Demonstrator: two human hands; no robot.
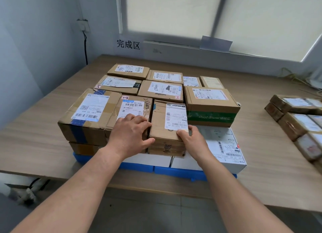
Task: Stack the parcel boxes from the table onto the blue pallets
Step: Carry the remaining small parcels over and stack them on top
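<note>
A small brown parcel box [167,124] with a white label stands at the front of the stack, on top of white boxes [224,145]. My left hand [130,133] grips its left side, fingers lying over the neighbouring box [134,107]. On its right front corner my right hand [190,138] holds it, thumb on the top edge. The blue pallets [177,171] show under the stack at the front edge. Several more brown parcels [162,89] fill the stack behind.
A box with green tape [211,107] sits right of the held box. More parcels [296,119] lie on the wooden table [34,128] at the far right. A wall and window sill stand behind; the table's front edge is near me.
</note>
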